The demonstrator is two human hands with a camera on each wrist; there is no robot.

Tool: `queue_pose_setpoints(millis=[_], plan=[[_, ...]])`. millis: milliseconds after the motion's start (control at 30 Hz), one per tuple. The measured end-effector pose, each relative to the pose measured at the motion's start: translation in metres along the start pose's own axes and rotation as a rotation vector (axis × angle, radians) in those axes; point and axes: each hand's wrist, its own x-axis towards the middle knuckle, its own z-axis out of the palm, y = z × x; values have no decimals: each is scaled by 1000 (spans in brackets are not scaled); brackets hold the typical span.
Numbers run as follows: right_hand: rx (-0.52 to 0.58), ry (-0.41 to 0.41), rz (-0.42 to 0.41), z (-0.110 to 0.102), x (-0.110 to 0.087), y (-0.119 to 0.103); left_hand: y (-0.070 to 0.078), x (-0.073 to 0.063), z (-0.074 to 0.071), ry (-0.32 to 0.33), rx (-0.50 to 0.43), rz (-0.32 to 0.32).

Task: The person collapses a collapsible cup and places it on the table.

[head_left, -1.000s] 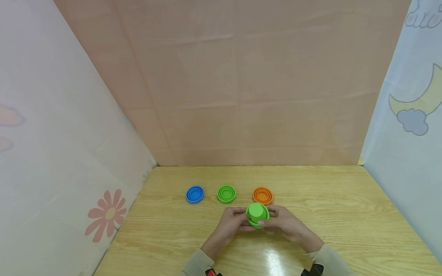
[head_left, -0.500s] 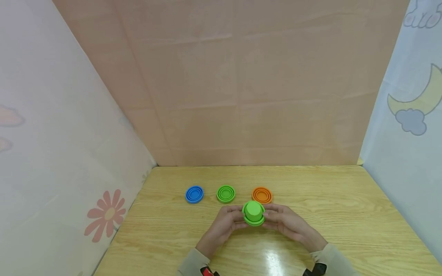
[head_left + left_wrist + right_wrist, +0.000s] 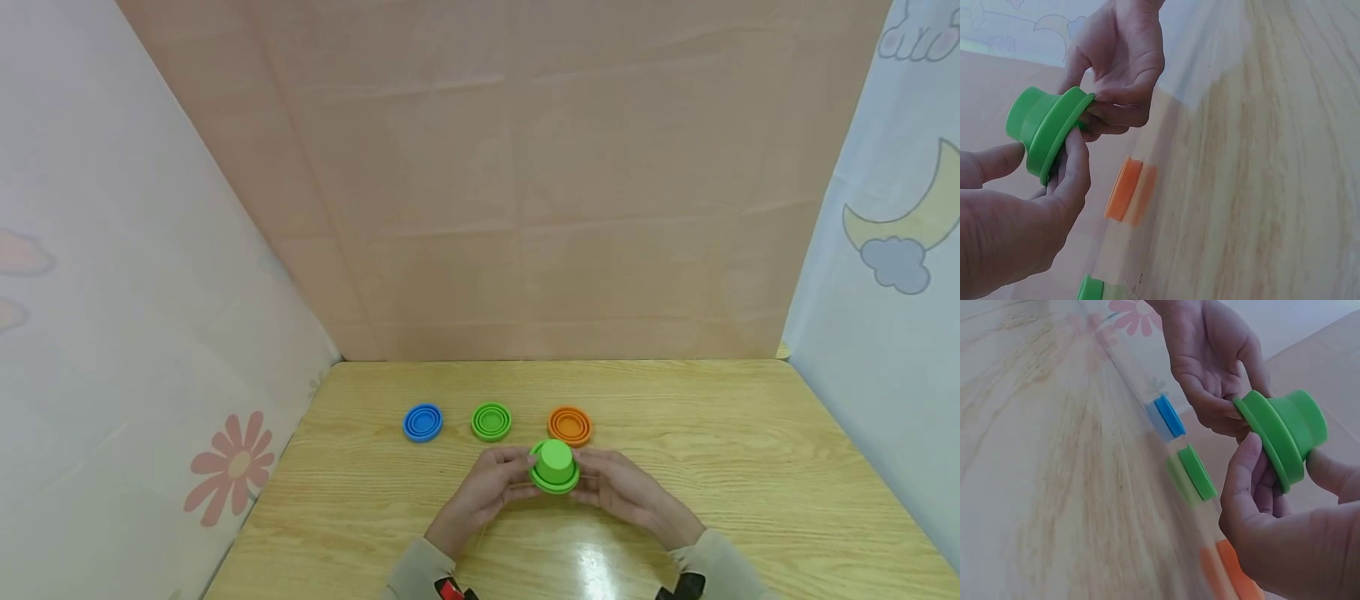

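Observation:
Both hands hold a green collapsible cup [image 3: 556, 463] above the table, its narrow base pointing up and its wide rim below. The cup is partly folded: the centre stands out from the ring around it, as the wrist views show. My left hand [image 3: 491, 483] grips the left side of the rim, thumb on the outer wall and fingers beneath. On the opposite side, my right hand [image 3: 618, 487] pinches the rim the same way. In the right wrist view, the cup [image 3: 1282, 434] sits between the thumb and fingers of both hands. Its inside faces down and is hidden.
Along the back of the wooden table [image 3: 712, 433] lie three flattened collapsible cups: blue [image 3: 423, 423] at left, green [image 3: 491, 422] in the middle, orange [image 3: 569, 426] just beyond the hands. A beige backdrop [image 3: 525, 208] and patterned side panels [image 3: 135, 375] surround the table.
The held green cup has shifted slightly left and then a little back, with both hands still at its rim. Fingers and thumbs have changed position around it. The flattened cups stay put.

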Motion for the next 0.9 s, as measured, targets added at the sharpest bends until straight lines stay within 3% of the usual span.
queue_pose_setpoints(millis=[300, 667, 900], plan=[[-21, -15, -4, 2, 2, 3, 0, 1, 1, -4, 33, -20], [-332, 141, -74, 11, 3, 2, -4, 3, 5, 7, 118, -90], [-384, 147, -92, 14, 3, 0, -4, 3, 5, -12, 127, -102]])
